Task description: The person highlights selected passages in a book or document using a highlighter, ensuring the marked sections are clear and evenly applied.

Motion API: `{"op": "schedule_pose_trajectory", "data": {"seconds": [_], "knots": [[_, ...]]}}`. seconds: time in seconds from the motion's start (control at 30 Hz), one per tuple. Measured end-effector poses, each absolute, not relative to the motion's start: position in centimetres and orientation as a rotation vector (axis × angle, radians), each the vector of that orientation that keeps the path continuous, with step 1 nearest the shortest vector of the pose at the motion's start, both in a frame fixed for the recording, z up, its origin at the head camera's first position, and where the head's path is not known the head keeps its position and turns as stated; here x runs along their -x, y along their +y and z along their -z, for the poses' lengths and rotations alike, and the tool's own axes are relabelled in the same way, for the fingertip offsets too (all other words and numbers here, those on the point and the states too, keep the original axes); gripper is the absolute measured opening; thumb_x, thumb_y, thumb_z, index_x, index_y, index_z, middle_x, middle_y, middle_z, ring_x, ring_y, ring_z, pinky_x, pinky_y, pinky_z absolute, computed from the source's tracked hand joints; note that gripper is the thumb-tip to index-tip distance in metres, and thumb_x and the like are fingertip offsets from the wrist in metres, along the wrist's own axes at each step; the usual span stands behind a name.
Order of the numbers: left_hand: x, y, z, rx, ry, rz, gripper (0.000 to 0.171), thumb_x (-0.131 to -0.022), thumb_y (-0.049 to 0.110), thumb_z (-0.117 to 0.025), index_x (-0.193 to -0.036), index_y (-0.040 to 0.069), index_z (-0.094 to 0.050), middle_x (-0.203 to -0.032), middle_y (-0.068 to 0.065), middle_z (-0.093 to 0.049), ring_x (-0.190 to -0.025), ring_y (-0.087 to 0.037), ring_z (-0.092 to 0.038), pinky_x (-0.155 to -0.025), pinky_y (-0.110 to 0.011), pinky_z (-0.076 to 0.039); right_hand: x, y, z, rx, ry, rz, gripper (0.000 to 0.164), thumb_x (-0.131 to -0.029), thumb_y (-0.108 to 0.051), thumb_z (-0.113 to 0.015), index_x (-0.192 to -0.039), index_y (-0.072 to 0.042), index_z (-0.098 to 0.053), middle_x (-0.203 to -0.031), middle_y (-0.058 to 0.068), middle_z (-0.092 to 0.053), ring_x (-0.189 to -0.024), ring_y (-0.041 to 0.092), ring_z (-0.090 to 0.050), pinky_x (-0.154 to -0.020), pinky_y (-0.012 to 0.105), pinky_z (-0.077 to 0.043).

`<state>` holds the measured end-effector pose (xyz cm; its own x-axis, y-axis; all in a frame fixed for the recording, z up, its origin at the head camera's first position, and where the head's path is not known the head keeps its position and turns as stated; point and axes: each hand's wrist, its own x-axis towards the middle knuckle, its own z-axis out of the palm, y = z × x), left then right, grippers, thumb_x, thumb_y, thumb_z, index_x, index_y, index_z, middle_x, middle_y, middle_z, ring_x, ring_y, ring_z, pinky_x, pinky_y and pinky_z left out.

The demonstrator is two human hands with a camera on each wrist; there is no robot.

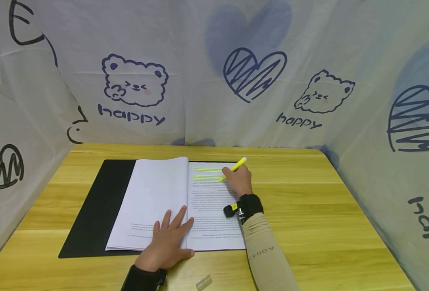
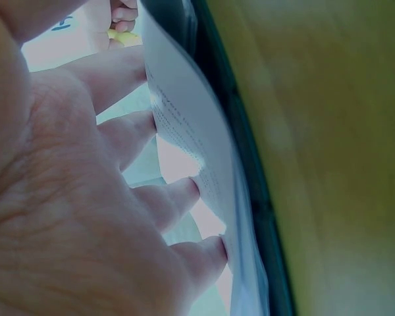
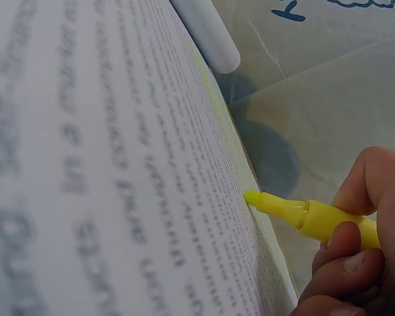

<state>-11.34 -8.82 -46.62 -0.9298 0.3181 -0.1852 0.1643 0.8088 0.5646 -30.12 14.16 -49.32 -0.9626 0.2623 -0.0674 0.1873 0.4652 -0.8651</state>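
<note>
Yellow highlighter (image 3: 326, 220): likely light, stiff, smooth; best pinched behind nib (image 3: 252, 197). Right grip (image 1: 240, 181) pinches it; left grip (image 1: 167, 245) spread wide on likely crease-prone pages (image 1: 159, 190).

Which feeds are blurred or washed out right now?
Head: no strong glare; the document shows print too small to read. Left wrist: bluish cast, paper washed out in patches beside the left hand, wooden table blurred. Right wrist: nearest print out of focus, yellow highlighter clearer.
</note>
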Motion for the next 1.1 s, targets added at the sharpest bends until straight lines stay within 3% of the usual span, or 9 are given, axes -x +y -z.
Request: {"op": "schedule_pose_trajectory", "data": {"seconds": [1.1], "knots": [[11.43,-8.72,46.74,-0.358,2.722,-0.806,0.083,-0.081,0.027,-0.088,-0.153,0.011,-0.051,-0.172,-0.013,-0.02,-0.155,-0.051,-0.004,-0.117,-0.076,-0.002,29.81,14.85,49.13,0.427,-2.608,-1.542,0.032,-0.092,-0.033,-0.069,-0.084,-0.004,-0.06,-0.074,0.006,-0.05,-0.065,0.022,-0.052,-0.062,0.035,-0.038]]}}
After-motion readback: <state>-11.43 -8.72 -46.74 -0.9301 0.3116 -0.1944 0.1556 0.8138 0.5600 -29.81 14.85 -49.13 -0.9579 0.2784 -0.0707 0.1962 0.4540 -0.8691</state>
